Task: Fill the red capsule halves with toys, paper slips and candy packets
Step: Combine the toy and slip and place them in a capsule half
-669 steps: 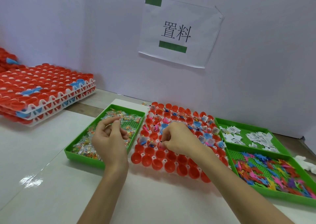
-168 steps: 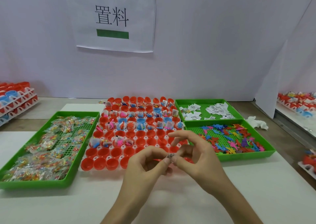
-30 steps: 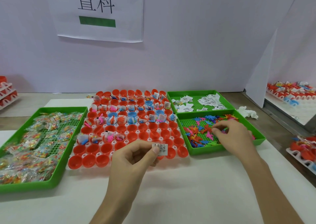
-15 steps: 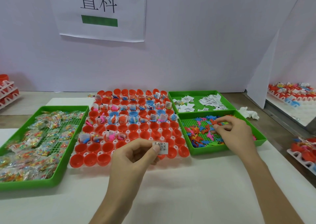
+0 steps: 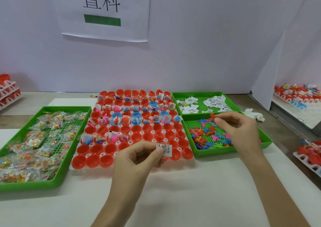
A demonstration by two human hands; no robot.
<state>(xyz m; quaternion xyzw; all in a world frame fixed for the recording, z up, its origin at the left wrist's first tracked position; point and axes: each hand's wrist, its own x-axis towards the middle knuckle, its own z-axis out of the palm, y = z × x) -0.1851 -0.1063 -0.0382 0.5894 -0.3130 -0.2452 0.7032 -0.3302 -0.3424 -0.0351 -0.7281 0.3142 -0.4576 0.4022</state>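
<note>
Table [image 5: 191, 195] with trays [image 5: 26, 186], capsule rack [image 5: 118, 142]

A white paper sheet [image 5: 106, 11] is hanging on the back wall [image 5: 208, 53], displaying the black characters "置料" above a solid green bar [image 5: 102, 19]. The paper slip [image 5: 164, 150] being pinched by the left hand [image 5: 139, 159] is carrying fine print too small to read.

Single head-worn cam, sitting above the near side of the capsule rack [image 5: 119, 142], facing forward and tilting down at it. The rack is filling centre-frame, close in. The left hand [image 5: 137, 159] and right hand [image 5: 238, 129] are showing just before the lens, arms running up from the bottom edge. The wide lens is also taking in the left green tray [image 5: 57, 183], two right green trays [image 5: 213, 153] and the wall sign [image 5: 104, 9] behind the rack.
</note>
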